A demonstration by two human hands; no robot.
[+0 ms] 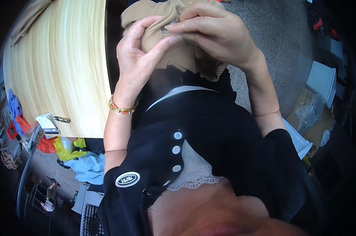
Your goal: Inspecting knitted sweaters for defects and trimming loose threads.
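A beige ribbed knit garment [182, 57] hangs bunched over my lap at the top of the head view. My left hand [136, 53] is closed on its ribbed edge, thumb and fingers pinching the folded knit. My right hand [221, 33] meets it there, fingertips drawn together at the same spot on the fabric. A small greyish bit shows between the fingertips of both hands, too small to name. A dark brown, fuzzy-looking patch [206, 65] shows low on the garment, below my right hand. Part of the knit is hidden behind my fingers.
Left of me stands a light wood-grain table [68, 59]; thread snips [62, 119] and a small pad [47, 124] lie at its near edge. Bags and a light blue cloth [85, 167] are heaped beside it. On the right, white bins [321, 80] and cardboard [315, 129] stand on the speckled floor.
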